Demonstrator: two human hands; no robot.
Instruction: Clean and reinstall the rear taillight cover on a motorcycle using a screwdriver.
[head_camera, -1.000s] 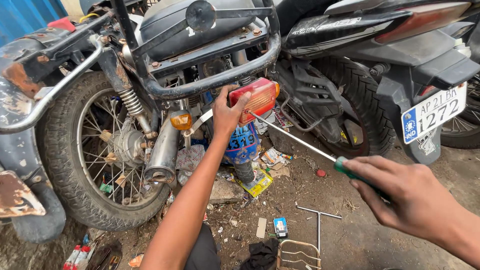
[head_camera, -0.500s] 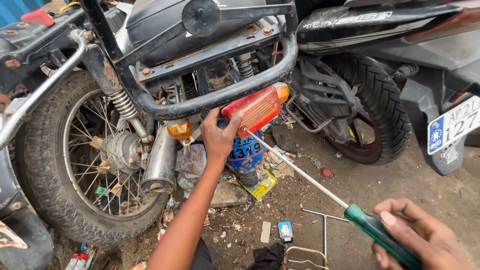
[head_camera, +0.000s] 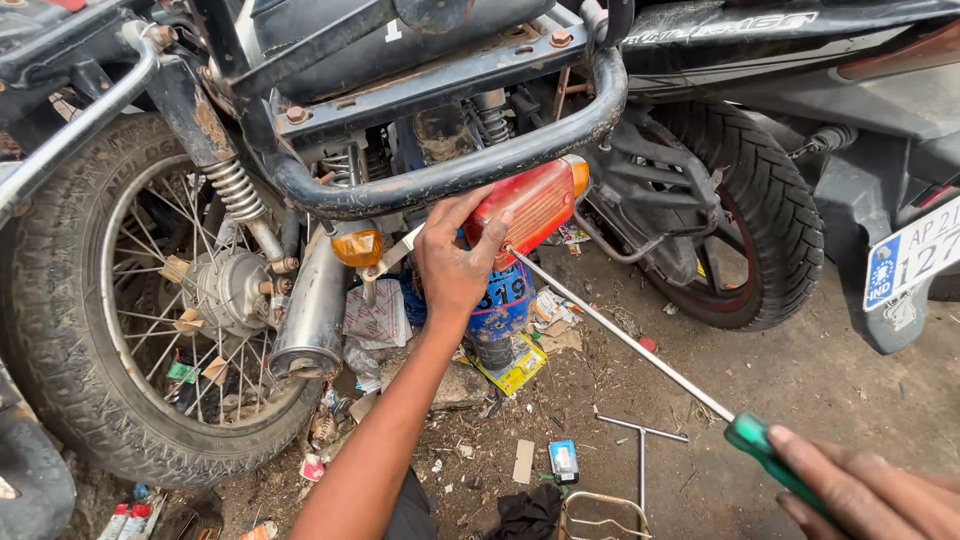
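Observation:
My left hand (head_camera: 455, 262) grips the left end of a red tail light (head_camera: 532, 203) that hangs under the motorcycle's black rear grab rail (head_camera: 450, 172). My right hand (head_camera: 870, 492) at the bottom right holds the green handle of a long screwdriver (head_camera: 640, 352). Its steel shaft runs up and left, and the tip touches the lower edge of the tail light beside my left fingers. An orange indicator lamp (head_camera: 357, 247) sits just left of my left hand.
A spoked rear wheel (head_camera: 150, 310) with a chrome exhaust pipe (head_camera: 315, 310) fills the left. A second motorcycle's black tyre (head_camera: 745, 215) and a white number plate (head_camera: 915, 260) stand at the right. A T-handle wrench (head_camera: 640, 445), litter and a blue can (head_camera: 500, 305) lie on the dirt ground.
The view has moved closer and lower. My right hand has slid down toward the bottom right corner while the screwdriver tip stays at the tail light. My left hand keeps its grip.

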